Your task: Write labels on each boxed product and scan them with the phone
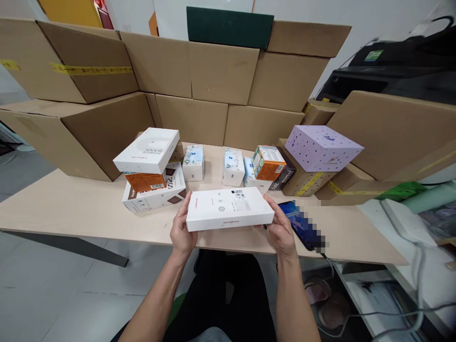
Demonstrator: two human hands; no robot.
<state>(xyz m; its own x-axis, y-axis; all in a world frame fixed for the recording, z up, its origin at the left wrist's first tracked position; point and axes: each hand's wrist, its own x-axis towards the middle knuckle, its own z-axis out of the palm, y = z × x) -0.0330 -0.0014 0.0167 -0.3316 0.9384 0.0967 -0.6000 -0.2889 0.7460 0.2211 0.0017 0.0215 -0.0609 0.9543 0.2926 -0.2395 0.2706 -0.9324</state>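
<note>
Between my two hands is a flat white box (230, 209), held up over the front edge of the table with small print and red lettering facing me. My left hand (183, 230) grips its left end, fingers hidden partly behind it. Around the right end my right hand (282, 230) is closed. Beyond my left hand, a white power bank box (147, 149) rests on an orange box (146, 182), which lies on a larger white box (156, 192). A phone (299, 225) with a cable lies just right of my right hand.
Tissue packs (194, 164) stand at the back of the table (89, 209). Another orange box (268, 162) sits on a pack at right, near a lilac spotted box (323, 147) on a carton. Cardboard walls (208, 116) enclose the back and sides; a black printer (402, 71) stands far right.
</note>
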